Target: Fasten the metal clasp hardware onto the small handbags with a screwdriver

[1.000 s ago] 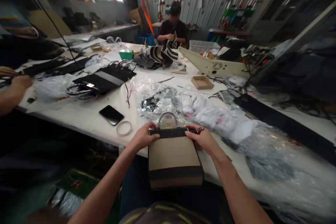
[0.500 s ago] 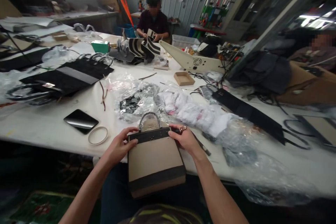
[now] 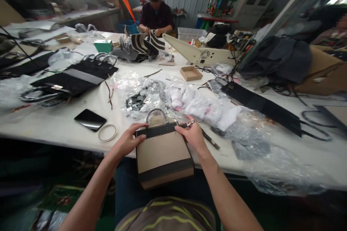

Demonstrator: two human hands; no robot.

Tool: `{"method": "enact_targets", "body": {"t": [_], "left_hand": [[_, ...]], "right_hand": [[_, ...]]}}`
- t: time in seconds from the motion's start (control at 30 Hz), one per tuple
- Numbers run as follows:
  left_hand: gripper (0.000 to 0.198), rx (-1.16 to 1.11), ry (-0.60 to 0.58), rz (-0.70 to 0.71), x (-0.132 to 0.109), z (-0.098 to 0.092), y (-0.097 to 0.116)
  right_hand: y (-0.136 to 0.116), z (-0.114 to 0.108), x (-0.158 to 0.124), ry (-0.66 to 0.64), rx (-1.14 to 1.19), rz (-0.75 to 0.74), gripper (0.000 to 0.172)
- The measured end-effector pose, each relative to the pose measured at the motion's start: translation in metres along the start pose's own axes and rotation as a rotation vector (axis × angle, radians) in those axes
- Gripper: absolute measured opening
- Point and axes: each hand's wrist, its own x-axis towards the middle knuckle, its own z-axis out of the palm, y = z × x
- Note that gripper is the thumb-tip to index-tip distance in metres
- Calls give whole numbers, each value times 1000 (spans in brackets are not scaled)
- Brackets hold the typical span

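Observation:
A tan and black handbag [image 3: 164, 153] rests tilted against the table edge, over my lap. Its arched handle [image 3: 157, 110], which looks wrapped in clear film, stands up at the top. My left hand [image 3: 134, 138] grips the bag's upper left corner, thumb on the front panel and fingers behind the rim. At the upper right corner, my right hand [image 3: 193, 135] pinches the rim with its thumb on the front. A small shiny metal fitting on a dark strip [image 3: 187, 123] shows at my right fingers; how it is attached is unclear. Beyond the handle lies a plastic bag of metal pieces [image 3: 138, 101].
A phone [image 3: 90, 120] and a ring-shaped roll [image 3: 107, 132] lie left. White bundles in plastic [image 3: 200, 106] and a dark flat tool [image 3: 210, 139] lie right. Black bags [image 3: 74, 77] sit farther left. Across the table, a person [image 3: 155, 14] handles striped pieces [image 3: 148, 45].
The view has shifted slightly, so the table items appear farther right. Both hands keep their hold on the handbag. The metal fitting at my right fingers shows more clearly now.

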Motion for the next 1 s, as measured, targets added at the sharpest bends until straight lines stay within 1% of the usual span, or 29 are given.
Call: {"method": "enact_targets", "body": {"t": [0.1,0.13,0.17,0.23,0.3,0.37,0.43,0.53,0.6,0.67,0.7,0.73,0.77,0.8,0.83,0.87,0.9,0.93,1.0], "left_hand": [[52,19,-3,-13,-1,0,1],[52,24,-3,-12,-1,-1,1],[53,28,1,-12,-1,-1,1],[55,35,11,-17,-1,-1,1],[57,45,12,-21,0,-1,1],[57,52,6,-18,0,-2,2],[55,54,-6,-18,1,-3,2],[56,38,-29,-45,2,-4,2],[57,19,-51,-73,4,-5,2],[59,6,-67,-95,5,-6,2],[60,1,-74,-100,5,-6,2],[61,-3,-76,-102,6,-6,1],[61,-6,-76,-104,6,-6,0],[62,-8,-76,-106,7,-6,-1],[63,-9,-73,-109,7,-6,-2],[64,-11,-69,-110,7,-6,-3],[64,-13,-67,-110,7,-5,-3],[64,-15,-66,-108,6,-5,-2],[63,-18,-75,-106,4,-6,3]], "right_hand": [[-8,-4,-12,147,-212,-111,111],[-10,-8,-17,190,-274,-167,109],[-13,-14,-22,222,-319,-229,103],[-17,-29,-32,251,-365,-327,80],[-17,-49,-44,253,-370,-350,59],[-14,-74,-57,277,-357,-315,51],[-7,-103,-71,341,-382,-257,50],[4,-156,-89,473,-492,-128,52],[8,-197,-94,580,-610,-107,58],[10,-236,-90,711,-773,-146,67],[11,-254,-84,750,-856,-140,73],[12,-269,-76,762,-922,-89,80],[13,-282,-67,738,-960,6,86],[14,-291,-57,679,-964,119,91],[15,-297,-47,604,-935,217,94],[17,-301,-38,543,-882,276,95],[19,-302,-30,510,-818,292,93],[22,-300,-24,498,-759,271,89],[30,-294,-18,524,-714,145,81]]}}
